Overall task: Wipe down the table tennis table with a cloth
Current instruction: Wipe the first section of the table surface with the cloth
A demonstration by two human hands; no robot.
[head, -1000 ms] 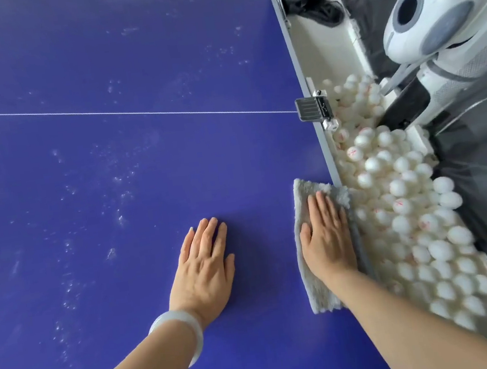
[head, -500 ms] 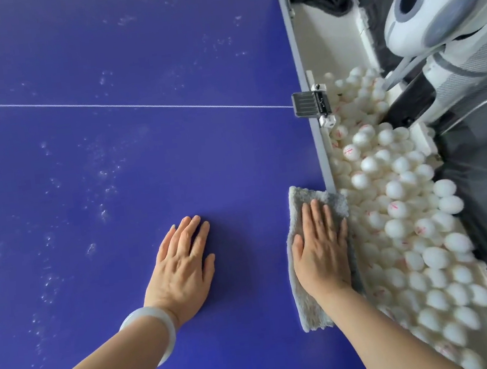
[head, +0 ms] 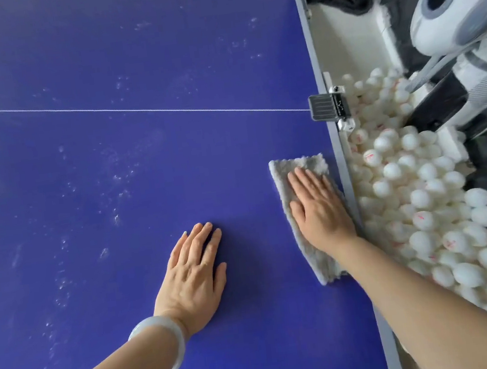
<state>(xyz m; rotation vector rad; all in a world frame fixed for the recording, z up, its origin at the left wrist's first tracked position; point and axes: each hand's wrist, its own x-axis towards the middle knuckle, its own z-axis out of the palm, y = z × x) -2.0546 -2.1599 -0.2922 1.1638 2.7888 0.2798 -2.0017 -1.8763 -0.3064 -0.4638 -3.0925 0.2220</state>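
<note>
1. The right hand (head: 320,208) lay flat on a fluffy grey-white cloth (head: 301,165). Its fingers were straight and close together, pressing down rather than curling round the fabric.
2. The cloth lay as a long strip on the blue table tennis table (head: 98,64), just beside the table's grey edge. Its far end showed past the fingertips and its near end showed beneath the wrist.
3. The left hand (head: 193,276) rested palm-down on the bare blue surface, fingers straight and slightly spread, holding nothing. It sat apart from the cloth, and a pale bangle (head: 161,326) circled its wrist.
4. A thin white line (head: 135,111) crossed the table beyond both hands. Pale dusty specks (head: 117,218) were scattered over the surface on the left hand's side.
5. A black clamp (head: 329,106) sat on the edge where the line ended.
6. Past that edge, a heap of white table tennis balls (head: 421,193) filled a trough, several bearing red marks.
7. A white and grey ball machine (head: 453,5) stood above the balls.
</note>
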